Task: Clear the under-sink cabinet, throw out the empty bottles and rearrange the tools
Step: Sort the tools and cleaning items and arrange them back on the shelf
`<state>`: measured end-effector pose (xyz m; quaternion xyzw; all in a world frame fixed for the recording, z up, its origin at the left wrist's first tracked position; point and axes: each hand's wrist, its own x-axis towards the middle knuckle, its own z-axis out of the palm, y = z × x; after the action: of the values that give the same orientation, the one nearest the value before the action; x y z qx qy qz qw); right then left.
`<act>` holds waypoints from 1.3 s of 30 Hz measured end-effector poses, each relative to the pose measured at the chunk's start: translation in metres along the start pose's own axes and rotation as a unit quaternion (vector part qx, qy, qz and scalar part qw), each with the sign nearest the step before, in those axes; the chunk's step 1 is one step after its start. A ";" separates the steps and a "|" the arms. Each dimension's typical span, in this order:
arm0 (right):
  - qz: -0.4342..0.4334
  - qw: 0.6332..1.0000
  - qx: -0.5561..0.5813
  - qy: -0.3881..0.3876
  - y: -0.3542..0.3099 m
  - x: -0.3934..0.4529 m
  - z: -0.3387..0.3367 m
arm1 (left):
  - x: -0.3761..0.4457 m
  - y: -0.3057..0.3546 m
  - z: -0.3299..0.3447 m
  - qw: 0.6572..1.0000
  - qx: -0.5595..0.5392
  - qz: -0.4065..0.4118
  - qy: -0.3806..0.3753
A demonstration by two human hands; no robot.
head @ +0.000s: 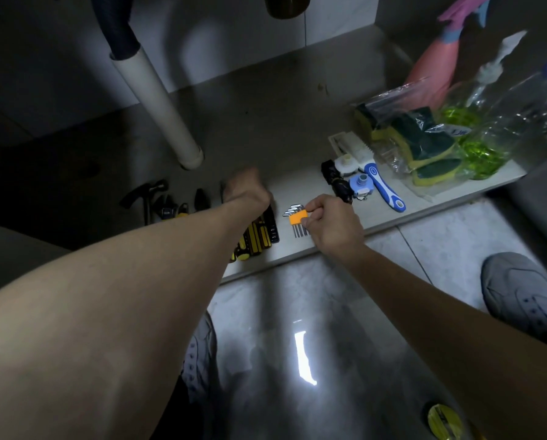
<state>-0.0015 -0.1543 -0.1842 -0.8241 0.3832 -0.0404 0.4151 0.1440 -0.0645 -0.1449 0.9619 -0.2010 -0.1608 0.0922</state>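
Both of my hands are down on the cabinet floor point(265, 122) near its front edge. My right hand point(332, 223) pinches the orange holder of the hex key set point(297, 219) between thumb and fingers, the keys lying flat on the floor. My left hand point(248, 190) is curled over the tops of the yellow-and-black screwdrivers point(256, 238), though I cannot tell whether it actually grips one. Left of them lie pliers point(183, 209), a wrench point(165, 208) and a hammer point(145, 193). The white drain pipe point(161, 106) stands behind. To the right are a blue-handled brush point(385, 190), bagged sponges point(424, 144) and clear plastic bottles point(520, 112).
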 end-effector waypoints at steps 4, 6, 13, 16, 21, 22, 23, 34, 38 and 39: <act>-0.002 1.000 0.004 0.002 0.002 0.001 0.003 | -0.001 -0.001 0.001 1.000 0.002 -0.007 0.009; -0.002 1.000 0.007 0.000 0.003 0.001 0.004 | -0.001 -0.001 0.001 1.000 -0.003 -0.007 0.020; -0.014 1.000 -0.007 -0.004 0.003 -0.003 0.010 | -0.010 -0.003 0.000 0.997 0.042 -0.009 0.060; -0.023 0.999 -0.023 -0.001 0.000 -0.004 0.012 | -0.019 -0.006 0.002 0.996 0.052 -0.012 0.067; -0.006 0.990 0.136 -0.025 0.009 -0.017 0.000 | -0.048 -0.009 0.000 0.996 0.028 -0.007 0.088; 0.002 0.983 0.184 -0.021 0.016 -0.025 -0.008 | -0.058 -0.008 -0.001 0.995 0.018 0.000 0.097; 0.007 0.979 0.204 -0.012 0.027 -0.036 -0.016 | -0.069 -0.006 -0.001 0.994 0.008 0.009 0.106; 0.117 0.990 -0.081 -0.017 0.218 -0.224 -0.097 | -0.234 0.021 0.119 0.987 -0.070 0.138 -0.049; 0.159 0.972 -0.171 -0.023 0.265 -0.279 -0.107 | -0.293 0.043 0.180 0.969 -0.053 0.175 -0.166; 0.170 0.966 -0.188 -0.043 0.272 -0.286 -0.109 | -0.305 0.051 0.193 0.964 -0.045 0.187 -0.185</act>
<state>-0.4073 -0.1332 -0.2357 -0.8111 0.5005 0.1389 0.2691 -0.2054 -0.0051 -0.2296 0.8553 -0.3836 -0.3251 0.1251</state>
